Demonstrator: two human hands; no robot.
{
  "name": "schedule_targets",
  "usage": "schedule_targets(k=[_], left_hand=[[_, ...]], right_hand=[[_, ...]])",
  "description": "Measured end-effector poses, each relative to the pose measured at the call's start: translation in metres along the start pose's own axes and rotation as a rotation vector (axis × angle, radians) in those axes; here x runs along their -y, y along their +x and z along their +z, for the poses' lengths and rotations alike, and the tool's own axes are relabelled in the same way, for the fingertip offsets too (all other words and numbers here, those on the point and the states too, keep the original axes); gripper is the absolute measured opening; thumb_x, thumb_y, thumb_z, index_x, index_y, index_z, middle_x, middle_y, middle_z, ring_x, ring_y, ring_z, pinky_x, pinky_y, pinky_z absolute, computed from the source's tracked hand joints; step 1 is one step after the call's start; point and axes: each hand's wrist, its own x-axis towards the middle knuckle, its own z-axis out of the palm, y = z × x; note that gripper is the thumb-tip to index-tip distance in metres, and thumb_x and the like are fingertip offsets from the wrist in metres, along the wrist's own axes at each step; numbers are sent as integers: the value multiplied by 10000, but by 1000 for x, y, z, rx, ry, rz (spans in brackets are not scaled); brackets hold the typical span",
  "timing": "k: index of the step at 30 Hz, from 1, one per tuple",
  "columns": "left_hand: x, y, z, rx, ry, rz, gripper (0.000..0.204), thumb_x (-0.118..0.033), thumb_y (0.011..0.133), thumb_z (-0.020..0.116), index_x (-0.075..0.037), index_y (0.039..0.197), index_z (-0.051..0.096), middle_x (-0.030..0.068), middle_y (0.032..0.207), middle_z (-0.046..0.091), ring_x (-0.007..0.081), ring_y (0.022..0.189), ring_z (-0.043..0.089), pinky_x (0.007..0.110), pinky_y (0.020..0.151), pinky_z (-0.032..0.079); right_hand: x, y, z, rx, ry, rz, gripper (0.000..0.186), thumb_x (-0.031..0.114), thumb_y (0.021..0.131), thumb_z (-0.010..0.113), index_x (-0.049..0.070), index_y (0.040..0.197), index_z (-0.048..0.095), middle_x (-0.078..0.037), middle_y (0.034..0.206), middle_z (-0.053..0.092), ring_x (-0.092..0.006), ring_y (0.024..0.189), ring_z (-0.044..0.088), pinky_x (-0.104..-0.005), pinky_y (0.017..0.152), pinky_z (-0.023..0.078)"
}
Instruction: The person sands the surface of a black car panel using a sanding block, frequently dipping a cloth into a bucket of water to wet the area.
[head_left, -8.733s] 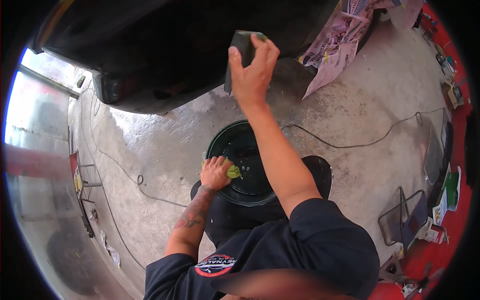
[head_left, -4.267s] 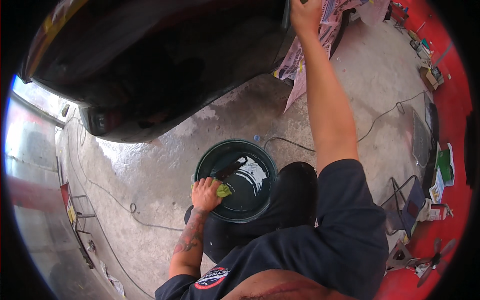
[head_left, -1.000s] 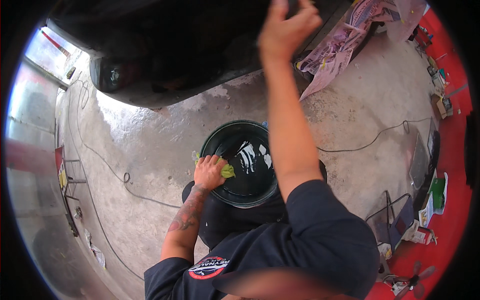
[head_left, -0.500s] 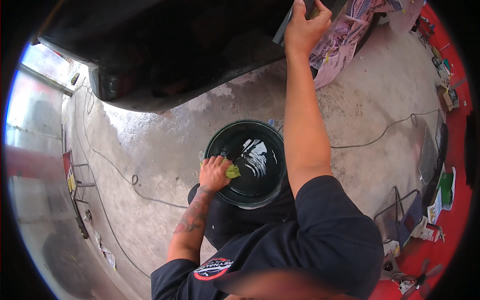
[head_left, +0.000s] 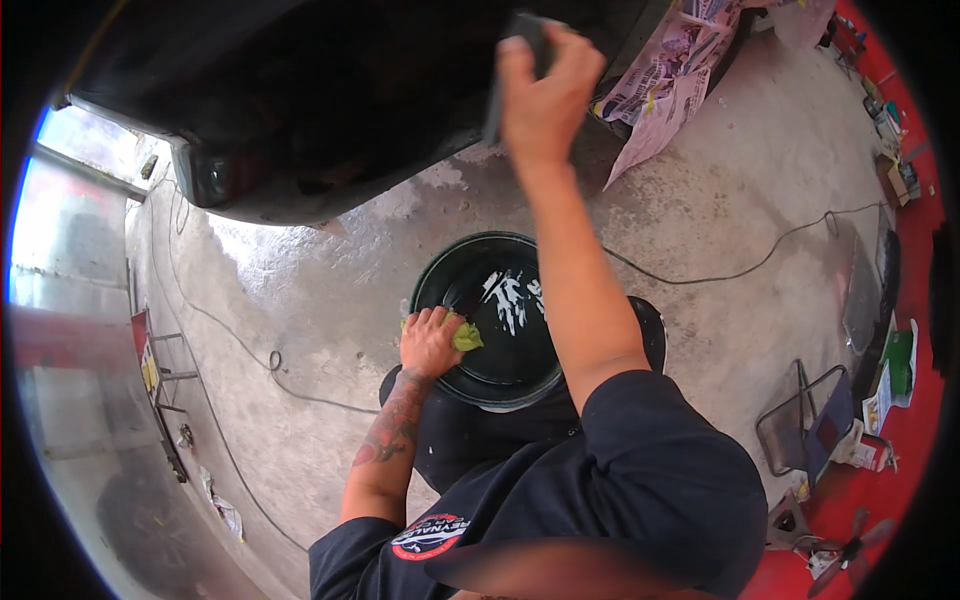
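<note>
My right hand (head_left: 550,105) is raised at the top, with its fingers wrapped round a long, flat, dark grey sanding block (head_left: 494,112). The block is at the glossy black car body (head_left: 330,90); whether it touches the panel I cannot tell. Over the left rim of a round dark basin (head_left: 485,238), my left hand (head_left: 430,345) is closed on a crumpled yellow-green cloth (head_left: 466,337). Dark water (head_left: 500,345) with bright reflections fills the basin, which stands between my knees. My right forearm hides part of its right side.
Printed paper sheets (head_left: 660,95) cover part of the car near the wheel. Thin cables (head_left: 740,277) lie across the concrete floor (head_left: 330,300). A folding chair (head_left: 805,420) and a fan (head_left: 845,550) stand at the right, a metal-framed stand (head_left: 172,370) at the left.
My right hand has moved left and a little down along the car body with the sanding block. My left hand stays at the basin rim with the cloth.
</note>
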Motion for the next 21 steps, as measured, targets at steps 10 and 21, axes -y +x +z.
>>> schedule_targets(k=[10, 21], left_hand=[[-2, 0, 1, 49, 21, 5, 426, -221, 638, 765, -228, 1064, 739, 9, 1021, 635, 235, 1004, 618, 401, 887, 478], [-1, 2, 3, 37, 33, 14, 450, -239, 627, 769, -232, 1076, 741, 10, 1012, 627, 237, 992, 612, 399, 875, 481]], right_hand=[[29, -41, -4, 187, -12, -189, 485, 309, 811, 820, 101, 1205, 628, -185, 1254, 520, -381, 1167, 551, -480, 908, 531], [81, -61, 14, 218, 132, -201, 502, 297, 782, 838, 95, 1196, 640, -190, 1191, 505, -383, 1120, 555, -470, 899, 536]])
